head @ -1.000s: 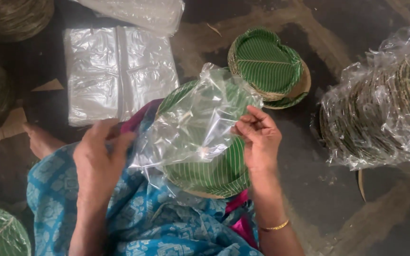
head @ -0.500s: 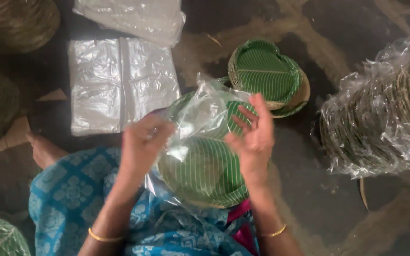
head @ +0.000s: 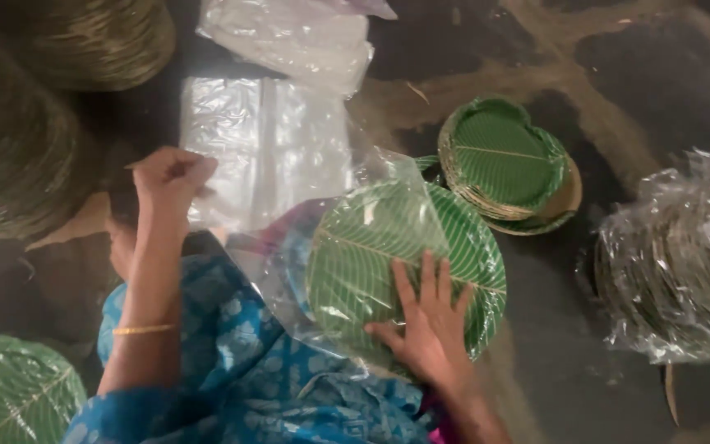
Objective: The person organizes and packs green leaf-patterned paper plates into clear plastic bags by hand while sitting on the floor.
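Head view, looking down at a seated person's lap and the floor (head: 643, 74). Near centre, the right hand (head: 429, 329) lay open, palm down and fingers spread, pressed flat on the green leaf plates (head: 388, 247), which sat inside a clear plastic bag (head: 289, 263) resting on the lap over blue patterned cloth (head: 248, 378). The bag's loose film rose over the far edge of the plates and trailed left across the cloth. At near left, part of another green leaf plate (head: 10, 390) showed at the frame's corner. Left of centre and farther away, the left hand (head: 166, 177), wearing a thin gold bangle (head: 143, 330) on the forearm, was closed in a loose fist, with its knuckles touching the near left edge of a flat stack of clear bags (head: 269, 148) on the floor; whether it gripped a bag cannot be told. Right of the bagged plates, a small heart-shaped stack of leaf plates (head: 503, 160) stood on the floor, just beside them. At far right, a bundle of plates wrapped in plastic (head: 675, 271) lay on its side. At left, tall stacks of plates (head: 18, 156) were seen edge-on. Farthest away, a crumpled heap of plastic (head: 289, 37) lay beyond the flat bags.
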